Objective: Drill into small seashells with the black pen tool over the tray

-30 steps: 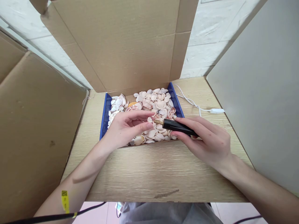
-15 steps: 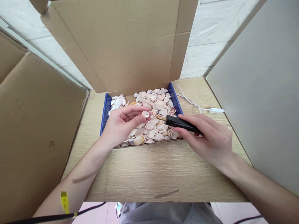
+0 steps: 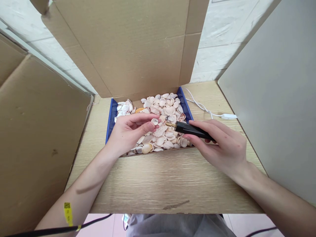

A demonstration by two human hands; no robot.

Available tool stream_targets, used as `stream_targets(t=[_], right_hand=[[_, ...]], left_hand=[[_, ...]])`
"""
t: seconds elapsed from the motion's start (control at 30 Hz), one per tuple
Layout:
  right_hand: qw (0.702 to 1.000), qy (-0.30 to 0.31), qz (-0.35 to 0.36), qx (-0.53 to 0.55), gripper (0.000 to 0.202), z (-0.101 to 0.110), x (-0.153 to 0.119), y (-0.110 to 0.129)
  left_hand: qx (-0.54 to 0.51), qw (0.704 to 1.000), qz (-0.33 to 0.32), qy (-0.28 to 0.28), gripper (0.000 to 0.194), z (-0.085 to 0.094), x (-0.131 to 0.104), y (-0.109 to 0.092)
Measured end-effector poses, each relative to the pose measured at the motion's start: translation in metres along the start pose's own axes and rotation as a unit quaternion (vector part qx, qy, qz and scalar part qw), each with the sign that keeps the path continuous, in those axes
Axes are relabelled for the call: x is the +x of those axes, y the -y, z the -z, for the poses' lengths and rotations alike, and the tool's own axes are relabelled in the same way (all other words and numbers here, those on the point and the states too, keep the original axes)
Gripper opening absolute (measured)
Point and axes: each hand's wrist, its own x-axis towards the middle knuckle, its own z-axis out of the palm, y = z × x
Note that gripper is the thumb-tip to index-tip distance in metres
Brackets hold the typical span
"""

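Observation:
Between the thumb and fingers of my left hand (image 3: 130,131) is a small white seashell (image 3: 154,121), held above the box. My right hand (image 3: 219,141) grips a black mini drill (image 3: 194,129) with a brass chuck, its tip pointing left at the shell. The thin bit reaches toward the shell; whether it touches or enters it I cannot tell. Beneath both hands lies an open box with blue side walls (image 3: 185,104), filled with many loose seashells (image 3: 170,112), mostly white and cream. Part of the shell pile is hidden behind my left hand.
The box's cardboard lid (image 3: 128,46) stands upright at the back. A brown cardboard panel (image 3: 41,125) rises on the left and a grey panel (image 3: 274,98) on the right. A white cable with an inline switch (image 3: 229,116) lies on the wooden table (image 3: 172,184). A black cable crosses the lower left.
The shell in my left fingers has shifted and tilted very slightly. My right hand and the drill have moved only a tiny amount, with the drill still directed at the shell.

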Motion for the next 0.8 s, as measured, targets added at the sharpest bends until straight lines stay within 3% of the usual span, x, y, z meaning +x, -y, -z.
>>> stream_targets(t=[0.47, 0.8], right_hand=[[1.0, 0.001, -0.008, -0.003, 0.03, -0.0002, 0.0003, -0.0017], [0.996, -0.043, 0.061, -0.039, 0.031, 0.0033, 0.006, -0.0069]], left_hand=[[0.03, 1.0, -0.003, -0.008, 0.02, -0.0015, 0.0011, -0.0031], [-0.006, 0.997, 0.056, 0.043, 0.015, -0.0008, 0.0008, -0.0029]])
